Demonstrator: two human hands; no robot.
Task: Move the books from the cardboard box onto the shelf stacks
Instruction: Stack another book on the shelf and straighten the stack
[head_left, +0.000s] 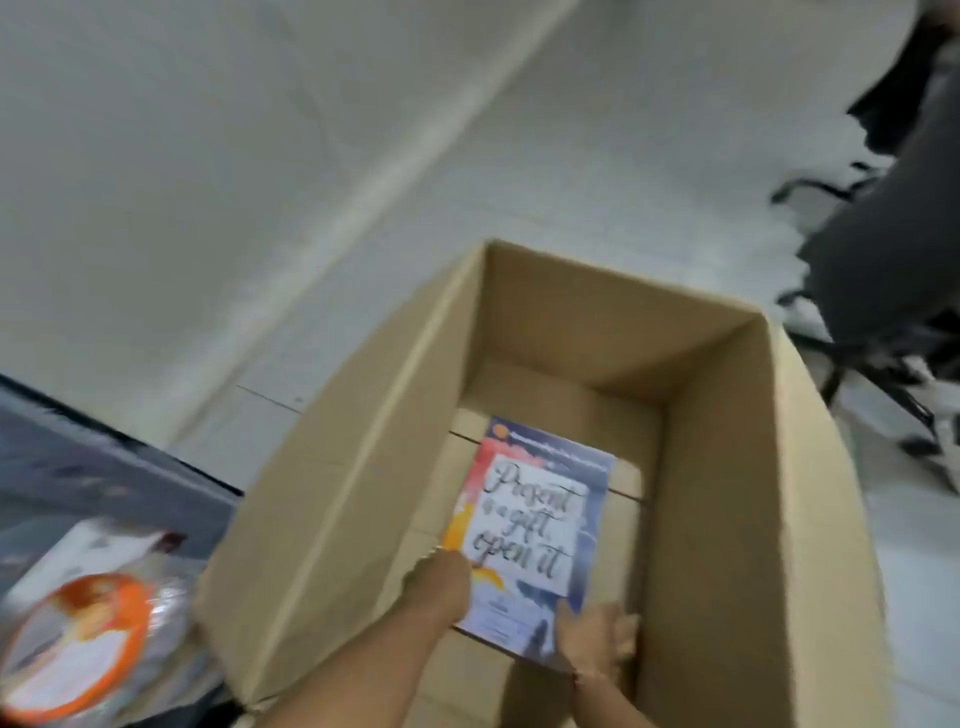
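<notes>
An open cardboard box stands on the pale floor, nearly empty. Inside it lies a book with a blue, red and yellow cover and the handwritten words "Present is a gift, open it". My left hand grips the book's near left edge. My right hand holds its near right corner. Both forearms reach down into the box from the bottom of the frame. The shelf stacks are out of view.
At the lower left a dark surface carries books, one with an orange circle on its cover, all blurred. A black office chair stands at the right, close behind the box. Pale floor fills the rest.
</notes>
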